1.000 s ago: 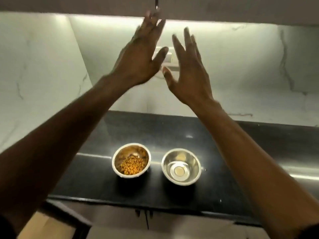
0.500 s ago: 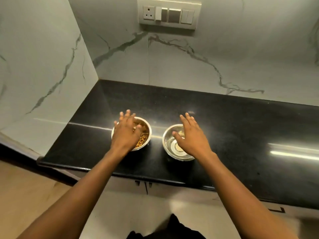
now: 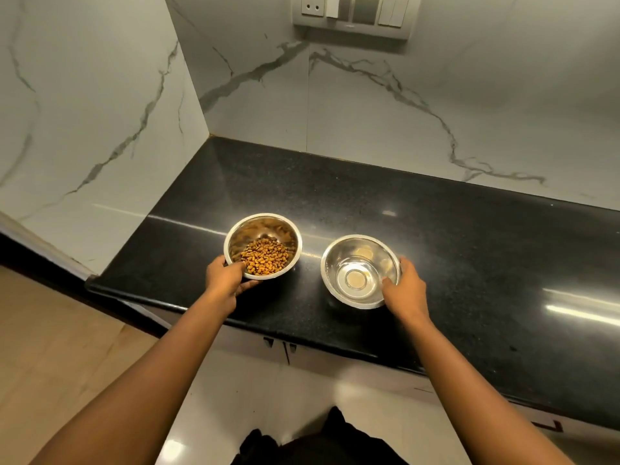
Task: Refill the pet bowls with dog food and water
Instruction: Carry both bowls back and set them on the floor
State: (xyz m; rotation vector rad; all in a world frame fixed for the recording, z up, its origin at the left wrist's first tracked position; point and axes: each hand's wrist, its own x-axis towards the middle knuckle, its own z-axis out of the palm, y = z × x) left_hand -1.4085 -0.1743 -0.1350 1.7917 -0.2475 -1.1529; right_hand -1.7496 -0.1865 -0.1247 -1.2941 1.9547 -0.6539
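Two steel bowls stand side by side on a black counter. The left bowl holds a heap of brown dog food. My left hand grips this bowl at its near left rim. The right bowl looks shiny inside, perhaps with clear water; I cannot tell for sure. My right hand holds that bowl at its near right rim, thumb over the edge.
Marble-look walls close the counter at the back and left, forming a corner. A switch panel sits high on the back wall. The counter's front edge runs just below my hands, with white cabinet fronts and a tan floor beneath.
My hands came down from in front of the wall, hovered over the bowls, and now each grips a bowl's rim. The camera has tilted downward.
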